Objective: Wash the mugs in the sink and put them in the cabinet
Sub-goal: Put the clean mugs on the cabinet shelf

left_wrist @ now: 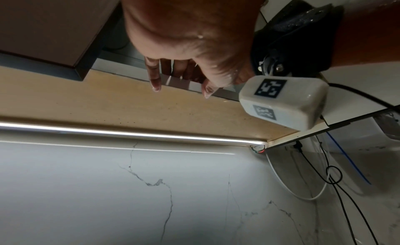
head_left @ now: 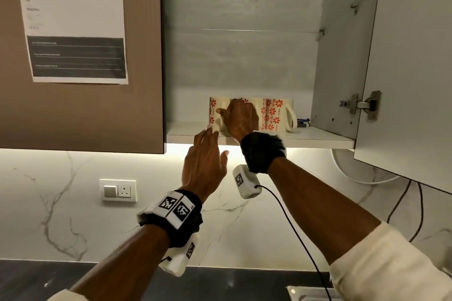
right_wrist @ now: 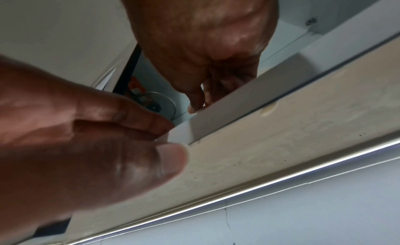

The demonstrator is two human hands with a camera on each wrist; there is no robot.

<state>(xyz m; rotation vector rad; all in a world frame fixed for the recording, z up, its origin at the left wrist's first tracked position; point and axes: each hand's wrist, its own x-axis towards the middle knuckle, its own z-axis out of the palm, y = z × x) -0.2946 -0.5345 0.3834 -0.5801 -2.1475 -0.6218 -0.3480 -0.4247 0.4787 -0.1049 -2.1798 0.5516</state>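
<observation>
- Cream mugs with red flowers are sitting on the bottom shelf (head_left: 318,138) of the open wall cabinet (head_left: 244,56), side by side near the shelf's front edge.
- Left mug (head_left: 215,112) is showing at the left of the row; right mug (head_left: 276,113) is standing with its handle pointing right; whether another one is sitting between them behind the hand is hidden.
- Right hand (head_left: 241,116) is reaching into the cabinet above the shelf, fingers curled, covering the handle area of the left mug; gripping it by the handle, as far as the head view shows, though the fingers themselves are hidden.
- Left hand (head_left: 204,166) is hovering just below the shelf's front edge, fingers straight and relaxed, holding nothing; fingertips (head_left: 209,131) are reaching up to the shelf edge just below the left mug.
- Cabinet door (head_left: 403,68) is hanging open at the right of the shelf.
- Paper sign (head_left: 71,19) reading WS 12 is stuck on the closed door left of the shelf.
- Wall switch (head_left: 117,190) is sitting on the marble wall below the shelf.
</observation>
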